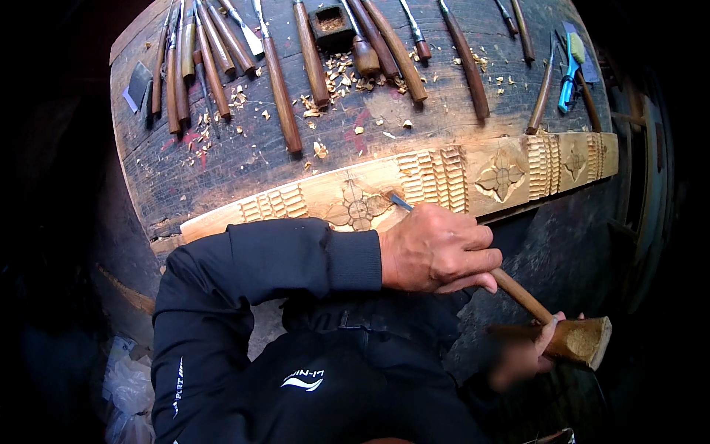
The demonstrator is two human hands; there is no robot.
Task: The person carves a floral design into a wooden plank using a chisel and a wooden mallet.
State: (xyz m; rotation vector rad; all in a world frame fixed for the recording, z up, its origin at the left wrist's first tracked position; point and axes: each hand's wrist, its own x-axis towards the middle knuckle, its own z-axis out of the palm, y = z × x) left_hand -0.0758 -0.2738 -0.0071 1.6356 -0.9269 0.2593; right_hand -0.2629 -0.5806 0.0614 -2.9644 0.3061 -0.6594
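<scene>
My left hand (436,248) is closed on a wooden-handled chisel (521,294). Its metal blade rests on a long pale board (318,200) beside a pencilled, partly cut four-petal motif (359,205); the board also bears bands of stepped notches and other flower carvings. At lower right my right hand (532,351), partly blurred, has fingers round a heavy wooden mallet (580,340), close to or touching the chisel handle's end; I cannot tell which.
Several chisels and gouges (277,96) lie along the dark, worn bench (163,177), among wood shavings (320,150), with a small dark box (330,26) and a blue brush (569,81). Crumpled plastic bags (129,385) sit at lower left.
</scene>
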